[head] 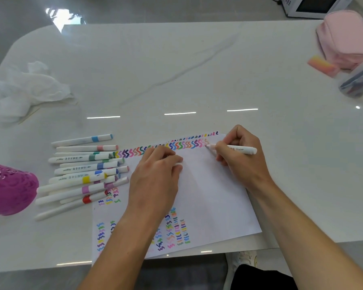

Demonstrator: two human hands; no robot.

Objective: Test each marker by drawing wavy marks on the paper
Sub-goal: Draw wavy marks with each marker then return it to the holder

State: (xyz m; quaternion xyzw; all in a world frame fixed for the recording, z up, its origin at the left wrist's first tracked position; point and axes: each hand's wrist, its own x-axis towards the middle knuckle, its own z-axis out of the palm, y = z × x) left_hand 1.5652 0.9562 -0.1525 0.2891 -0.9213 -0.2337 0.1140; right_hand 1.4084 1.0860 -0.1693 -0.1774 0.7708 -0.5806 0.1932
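A white sheet of paper (208, 195) lies on the table, with a row of coloured wavy marks (176, 145) along its far edge and more columns near its front. My right hand (239, 158) grips a white marker (237, 148) whose pale tip touches the paper at the right end of that row. My left hand (155, 174) rests on the paper with fingers curled round a small white piece, apparently the cap (177, 164). Several capped white markers (84, 172) with coloured bands lie in a pile left of the paper.
A purple perforated holder (8, 189) lies at the left edge. Crumpled white tissue (29, 88) sits at the far left. At the far right are a pink pouch (344, 38), an orange-pink eraser (322, 65) and a clear case of pens (358, 80). The paper overhangs the table's front edge (71, 266).
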